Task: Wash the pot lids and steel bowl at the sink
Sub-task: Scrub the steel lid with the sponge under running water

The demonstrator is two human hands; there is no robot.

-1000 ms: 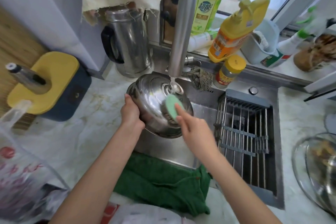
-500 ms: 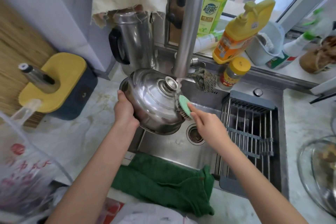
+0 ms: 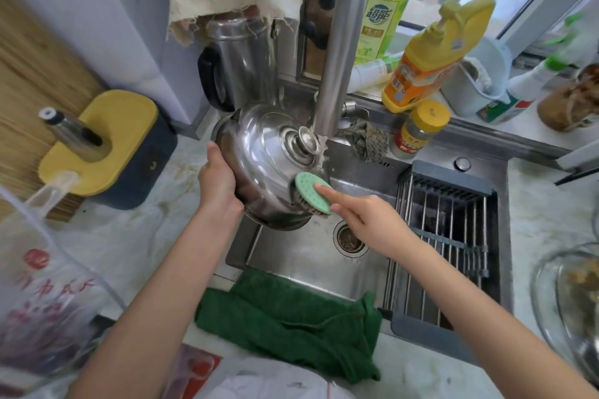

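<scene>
A domed steel pot lid [image 3: 262, 159] with a round knob is tilted over the left part of the sink [image 3: 311, 266], under the tap [image 3: 337, 52]. My left hand [image 3: 217, 181] grips its left rim. My right hand [image 3: 359, 214] holds a green round scrubber [image 3: 312, 191] with steel wool beneath and presses it against the lid's lower right edge, forefinger stretched over its back. A thin stream of water falls by the knob. A glass lid over a steel bowl [image 3: 570, 298] lies on the counter at the far right.
A steel kettle [image 3: 240, 65] stands behind the lid. Detergent bottles [image 3: 431, 58] and a small jar [image 3: 418, 129] line the back ledge. A wire drain rack [image 3: 444, 236] fills the sink's right half. A green cloth [image 3: 291, 317] drapes over the front edge. A yellow-topped box [image 3: 103, 146] sits left.
The lid has tipped more upright with its knob toward the tap. The scrubber has slid from near the knob down to the lid's lower right edge.
</scene>
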